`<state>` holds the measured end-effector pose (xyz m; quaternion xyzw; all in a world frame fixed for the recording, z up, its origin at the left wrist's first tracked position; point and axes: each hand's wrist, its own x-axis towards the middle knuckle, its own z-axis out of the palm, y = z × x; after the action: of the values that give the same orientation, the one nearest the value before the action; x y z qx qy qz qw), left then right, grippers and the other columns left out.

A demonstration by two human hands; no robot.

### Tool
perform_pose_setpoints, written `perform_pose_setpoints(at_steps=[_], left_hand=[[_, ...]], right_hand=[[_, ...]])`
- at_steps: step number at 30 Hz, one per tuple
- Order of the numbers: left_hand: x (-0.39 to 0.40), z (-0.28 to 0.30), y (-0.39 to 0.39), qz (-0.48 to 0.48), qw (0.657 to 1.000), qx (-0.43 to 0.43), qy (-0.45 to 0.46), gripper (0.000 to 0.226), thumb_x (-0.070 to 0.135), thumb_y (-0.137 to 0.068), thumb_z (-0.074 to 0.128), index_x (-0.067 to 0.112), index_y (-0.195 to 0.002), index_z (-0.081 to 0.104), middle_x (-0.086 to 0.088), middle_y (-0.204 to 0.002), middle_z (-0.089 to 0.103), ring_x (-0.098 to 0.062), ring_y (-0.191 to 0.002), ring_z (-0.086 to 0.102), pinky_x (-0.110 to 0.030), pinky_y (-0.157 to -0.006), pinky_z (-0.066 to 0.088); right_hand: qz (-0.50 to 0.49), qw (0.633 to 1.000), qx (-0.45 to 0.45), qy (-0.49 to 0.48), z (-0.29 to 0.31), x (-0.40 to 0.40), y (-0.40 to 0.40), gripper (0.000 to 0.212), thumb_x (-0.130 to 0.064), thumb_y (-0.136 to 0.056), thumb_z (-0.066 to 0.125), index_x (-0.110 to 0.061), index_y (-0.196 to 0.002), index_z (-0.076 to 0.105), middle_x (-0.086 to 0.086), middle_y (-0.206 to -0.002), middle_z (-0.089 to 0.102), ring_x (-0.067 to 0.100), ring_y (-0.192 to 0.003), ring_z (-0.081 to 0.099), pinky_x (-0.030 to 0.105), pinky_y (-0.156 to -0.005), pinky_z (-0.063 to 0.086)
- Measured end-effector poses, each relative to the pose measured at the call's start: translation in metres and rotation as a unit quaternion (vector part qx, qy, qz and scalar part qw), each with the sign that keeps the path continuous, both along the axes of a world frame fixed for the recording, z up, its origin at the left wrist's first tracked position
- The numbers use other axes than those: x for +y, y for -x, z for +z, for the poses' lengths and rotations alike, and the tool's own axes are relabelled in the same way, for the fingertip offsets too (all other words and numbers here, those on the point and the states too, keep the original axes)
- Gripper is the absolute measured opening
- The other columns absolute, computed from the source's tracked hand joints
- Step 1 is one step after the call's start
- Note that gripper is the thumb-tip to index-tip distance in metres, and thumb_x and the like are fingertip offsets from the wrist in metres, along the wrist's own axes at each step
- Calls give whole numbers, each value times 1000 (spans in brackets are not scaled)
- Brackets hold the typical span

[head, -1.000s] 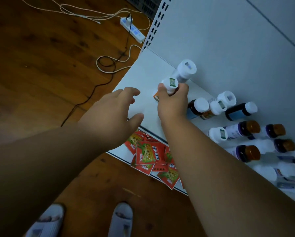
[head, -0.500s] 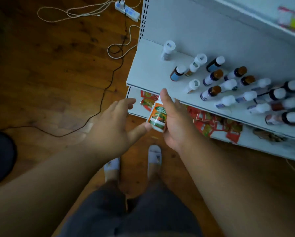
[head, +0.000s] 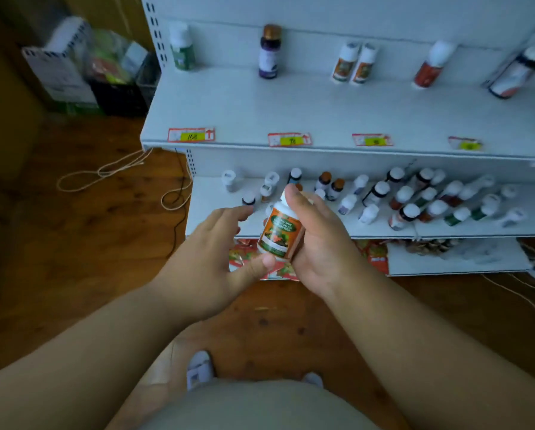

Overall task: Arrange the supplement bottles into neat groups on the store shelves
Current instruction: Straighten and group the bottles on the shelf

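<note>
Between both hands (head: 318,243), cylindrical orange-labelled bottle (head: 280,232).

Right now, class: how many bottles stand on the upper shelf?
6 in view: green-label bottle far left, purple bottle, an orange-label pair, red-label bottle, dark-capped bottle far right; more may lie beyond the frame.

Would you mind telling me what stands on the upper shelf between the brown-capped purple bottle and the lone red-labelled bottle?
In the head view, a pair of orange-labelled bottles stands side by side between the purple bottle and the red-labelled bottle; the rest is bare upper shelf.
</note>
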<state>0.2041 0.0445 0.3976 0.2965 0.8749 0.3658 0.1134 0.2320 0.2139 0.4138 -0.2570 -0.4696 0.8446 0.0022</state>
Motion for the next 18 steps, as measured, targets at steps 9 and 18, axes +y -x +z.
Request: perform_pose_setpoints(at_steps=[9, 18], left_hand=[[164, 28, -16, -15, 997, 42, -60, 88, 83, -75, 36, 30, -145, 32, 12, -139, 43, -5, -122, 45, -32, -99, 43], [220, 23, 56, -43, 997, 68, -7, 79, 79, -79, 42, 36, -145, 29, 14, -142, 41, -2, -120, 43, -14, -90, 33]], right_hand=[[-43, 987, 54, -148, 55, 151, -38, 43, -39, -67, 77, -12, -96, 61, 7, -82, 71, 21, -76, 72, 45, -75, 59], [-37, 933, 48, -356, 54, 219, 40, 25, -45, -82, 75, -24, -93, 70, -4, -89, 74, 14, -87, 72, 47, -86, 59]])
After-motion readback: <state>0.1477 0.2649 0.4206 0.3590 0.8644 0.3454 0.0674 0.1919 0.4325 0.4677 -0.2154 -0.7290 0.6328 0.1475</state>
